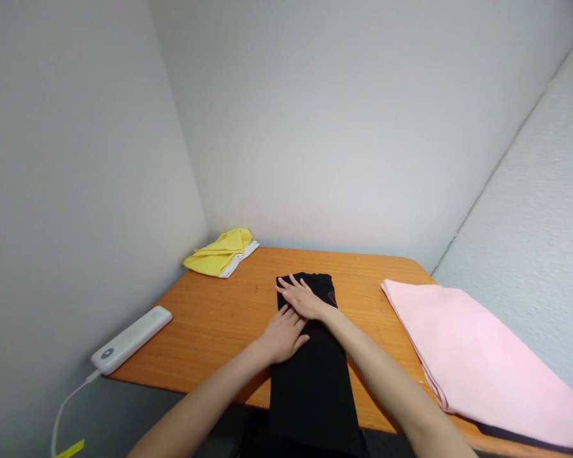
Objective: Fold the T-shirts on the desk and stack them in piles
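A pair of black pants [315, 375], as it appears, lies folded into a long narrow strip down the middle of the table. Its gathered top end points away from me, with a small reddish mark near the right edge. The near end hangs over the front edge of the table. My right hand [302, 300] rests flat on the cloth close to the top end, fingers spread. Just nearer to me, my left hand [284, 335] also lies flat on the left side of the cloth. Its fingertips are partly under my right hand.
On the wooden table [219, 324], folded yellow cloth [222, 251] lies over white cloth [241, 256] at back left. A white power bank [131, 340] with a cable sits at the left edge. Folded pink cloth [477, 356] covers the right side, dark cloth beneath. Walls surround the table.
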